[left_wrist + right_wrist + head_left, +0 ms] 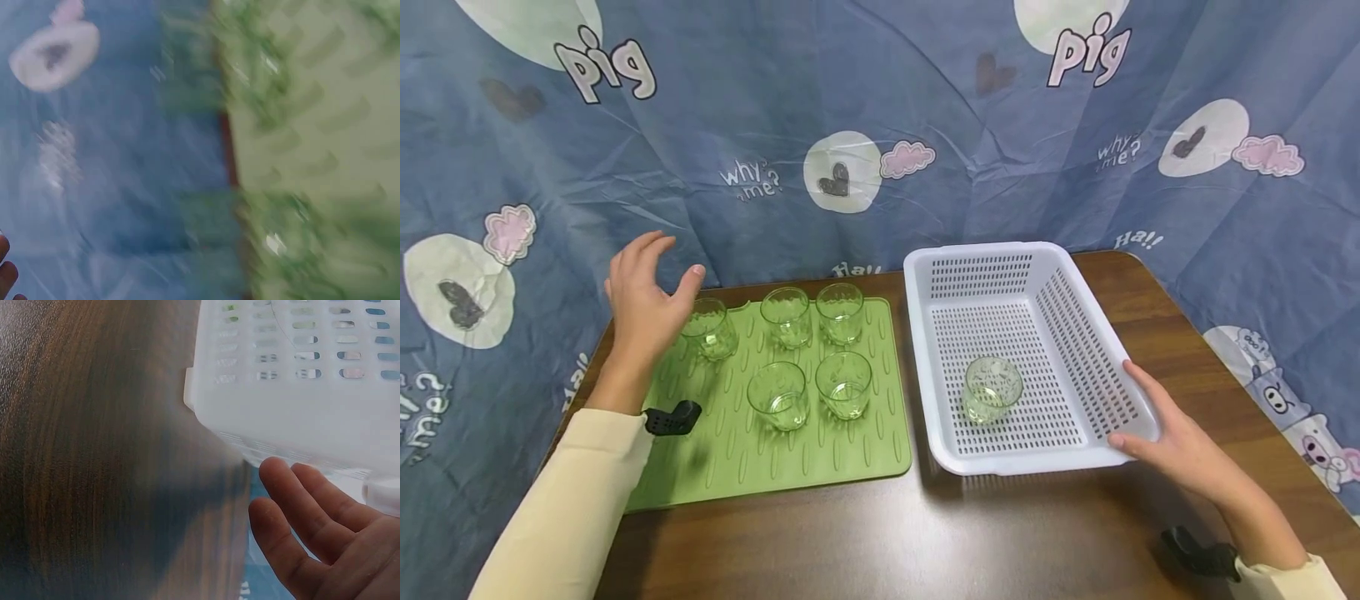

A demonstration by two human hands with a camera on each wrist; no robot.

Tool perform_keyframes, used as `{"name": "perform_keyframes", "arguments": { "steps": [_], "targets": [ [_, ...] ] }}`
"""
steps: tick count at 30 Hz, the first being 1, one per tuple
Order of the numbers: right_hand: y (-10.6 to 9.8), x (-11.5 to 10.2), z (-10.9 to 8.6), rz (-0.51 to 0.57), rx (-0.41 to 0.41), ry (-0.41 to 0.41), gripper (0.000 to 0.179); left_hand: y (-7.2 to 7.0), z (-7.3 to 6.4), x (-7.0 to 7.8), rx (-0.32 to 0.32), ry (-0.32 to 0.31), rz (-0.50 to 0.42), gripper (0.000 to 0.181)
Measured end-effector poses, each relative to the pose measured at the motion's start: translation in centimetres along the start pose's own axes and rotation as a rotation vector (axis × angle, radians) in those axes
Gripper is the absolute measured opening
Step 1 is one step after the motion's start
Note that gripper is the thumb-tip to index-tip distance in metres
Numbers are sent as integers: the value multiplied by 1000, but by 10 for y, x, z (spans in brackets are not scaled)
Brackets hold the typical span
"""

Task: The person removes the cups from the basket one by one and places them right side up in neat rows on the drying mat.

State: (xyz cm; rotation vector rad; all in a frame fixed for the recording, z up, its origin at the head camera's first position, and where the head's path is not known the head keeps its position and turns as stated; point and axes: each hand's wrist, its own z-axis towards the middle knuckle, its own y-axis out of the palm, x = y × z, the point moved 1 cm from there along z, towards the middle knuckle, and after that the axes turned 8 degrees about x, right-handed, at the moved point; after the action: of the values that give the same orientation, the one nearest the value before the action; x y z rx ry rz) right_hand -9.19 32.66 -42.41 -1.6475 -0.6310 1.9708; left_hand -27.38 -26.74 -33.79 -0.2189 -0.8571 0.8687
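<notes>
My left hand [646, 302] is raised with fingers and thumb spread in a wide curve, holding nothing. Just behind and below its thumb stands a clear drinking glass [710, 330] on a green drying mat [715, 454]. Several more glasses are upright on that mat, one at its front [779, 398]. My right hand [1172, 442] rests at the front right corner of a white perforated basket [1022, 461], thumb near the front rim, fingers along the outer right side. Inside the basket sits one glass [992, 390], slightly tilted in appearance. Blur softens the left wrist view.
Both mat and basket lie on a brown wooden table [880, 533], basket to the right of the mat. A blue printed curtain [880, 100] hangs close behind the table's back edge and along its sides. Dark wrist devices [673, 418] are worn on both arms.
</notes>
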Motion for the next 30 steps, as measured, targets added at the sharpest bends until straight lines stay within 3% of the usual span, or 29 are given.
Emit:
{"name": "perform_keyframes", "arguments": {
  "steps": [3,6,16,23,30],
  "targets": [
    [1,0,-2,0,7,-12,101,2,2,23,42,59,-54,42],
    [2,0,-3,-1,11,-23,101,6,1,46,33,136,-93,39],
    [2,0,-3,-22,15,-20,101,14,-13,113,-170,299,-151,42],
    [1,-1,-1,-24,12,-18,101,18,-22,138,-253,372,-200,41],
    [-2,-2,0,-36,-3,-9,101,23,-28,146,-248,499,-163,43]
  ]
}}
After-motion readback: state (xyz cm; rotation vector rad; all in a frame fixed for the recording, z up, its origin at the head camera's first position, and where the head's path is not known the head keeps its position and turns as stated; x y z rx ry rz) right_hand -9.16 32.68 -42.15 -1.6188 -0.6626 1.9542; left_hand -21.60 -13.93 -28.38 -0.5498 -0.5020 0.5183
